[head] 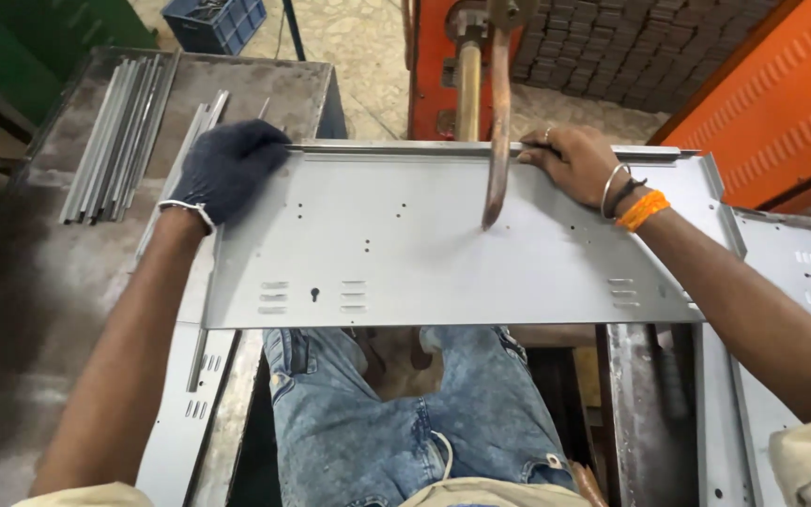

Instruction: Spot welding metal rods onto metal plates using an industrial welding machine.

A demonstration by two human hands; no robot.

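Note:
A long grey sheet-metal panel (424, 263) with punched holes and louvre slots lies across my lap, in front of an orange machine (434, 66). My left hand (227, 169), in a dark knitted glove, grips the panel's far left corner. My right hand (570, 160) is bare, with bangles and an orange band at the wrist, and holds the panel's far edge near the right. A curved copper electrode arm (497, 141) comes down from the machine, its tip just above or on the panel between my hands. A thin metal strip (396, 146) runs along the panel's far edge.
A worn metal table (21, 282) stands at the left with a bundle of grey metal strips (114, 141). More grey panels lie at the right (790, 282) and lower left (185, 413). A blue crate (213, 23) sits on the floor beyond. An orange cabinet (781, 103) is at the right.

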